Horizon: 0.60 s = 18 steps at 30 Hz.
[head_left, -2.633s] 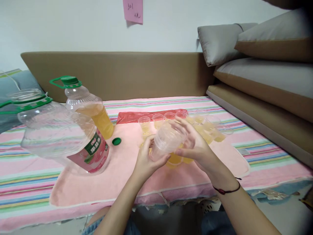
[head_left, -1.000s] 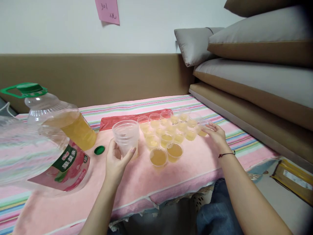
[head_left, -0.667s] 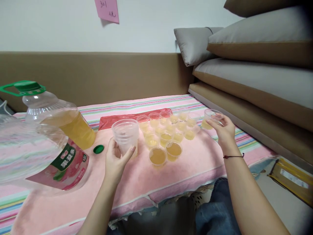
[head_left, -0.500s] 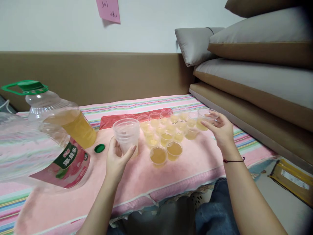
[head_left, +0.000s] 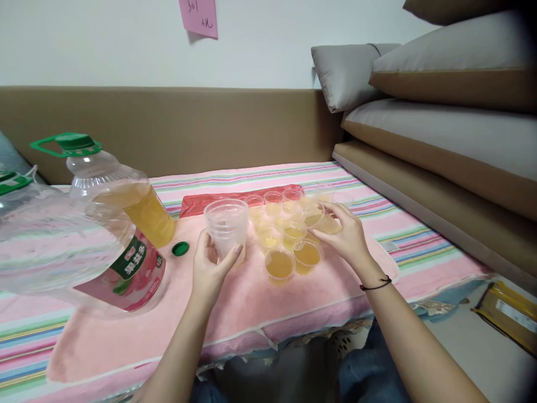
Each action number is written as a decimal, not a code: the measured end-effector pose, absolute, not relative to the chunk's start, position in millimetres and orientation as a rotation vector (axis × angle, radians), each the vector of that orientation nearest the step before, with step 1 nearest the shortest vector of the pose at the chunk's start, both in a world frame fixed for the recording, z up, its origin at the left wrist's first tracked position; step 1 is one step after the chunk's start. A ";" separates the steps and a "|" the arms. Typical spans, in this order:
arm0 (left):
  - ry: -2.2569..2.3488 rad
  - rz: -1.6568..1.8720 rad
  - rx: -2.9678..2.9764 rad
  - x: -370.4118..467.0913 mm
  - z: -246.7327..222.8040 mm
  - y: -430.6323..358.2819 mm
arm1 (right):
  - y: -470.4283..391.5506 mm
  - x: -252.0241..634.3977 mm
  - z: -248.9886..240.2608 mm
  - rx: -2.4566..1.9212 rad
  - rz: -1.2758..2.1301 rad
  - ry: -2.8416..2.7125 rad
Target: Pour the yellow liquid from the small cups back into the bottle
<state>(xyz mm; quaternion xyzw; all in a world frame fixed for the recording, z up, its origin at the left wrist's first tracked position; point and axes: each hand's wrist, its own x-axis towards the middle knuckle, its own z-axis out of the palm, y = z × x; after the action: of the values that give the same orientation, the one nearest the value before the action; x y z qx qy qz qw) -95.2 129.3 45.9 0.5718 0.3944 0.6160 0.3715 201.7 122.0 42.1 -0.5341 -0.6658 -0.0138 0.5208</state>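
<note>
My left hand (head_left: 215, 260) is wrapped around a stack of clear plastic cups (head_left: 226, 224), held upright left of the filled cups. My right hand (head_left: 344, 232) pinches a clear plastic cup (head_left: 312, 216) between thumb and fingers, over the right side of the group. Motion and see-through plastic hide how much liquid it contains. Several cups with yellow liquid stand close together on the pink mat; the nearest are a front cup (head_left: 279, 265) and another cup (head_left: 307, 255) beside it.
Two big green-capped bottles stand on the left: a labelled bottle (head_left: 134, 268) in front and a bottle (head_left: 146, 210) of yellow liquid behind. A green cap (head_left: 180, 248) lies beside them. Red plastic (head_left: 201, 204) lies behind the cups. Stacked cushions (head_left: 440, 123) line the right.
My right hand has moved left and inward with a cup, from the far right end of the group. My left hand still holds the stack. The view has shifted slightly.
</note>
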 end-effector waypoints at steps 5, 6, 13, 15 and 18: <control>1.016 1.576 1.476 -95.4 46.4 126.7 | 123.1 201.6 43.8 -1.276 -0.139 -1.644; 1.016 1.579 1.475 -95.3 46.6 126.6 | 123.3 201.7 44.2 -1.277 -0.158 -1.646; 0.997 1.581 1.461 -95.0 47.0 126.8 | 124.2 199.8 43.7 -1.360 -0.280 -1.651; 0.996 1.577 1.463 -95.6 46.7 126.4 | 124.4 199.5 43.0 -1.378 -0.304 -1.656; 0.988 1.577 1.464 -96.6 46.0 126.2 | 124.7 199.2 42.6 -1.394 -0.337 -1.670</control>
<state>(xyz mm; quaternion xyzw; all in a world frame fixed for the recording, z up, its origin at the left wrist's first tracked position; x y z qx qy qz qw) -96.6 126.2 46.0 0.5725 0.3864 0.6168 0.3774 199.2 124.7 42.6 -0.5646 -0.6764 -0.1363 0.4529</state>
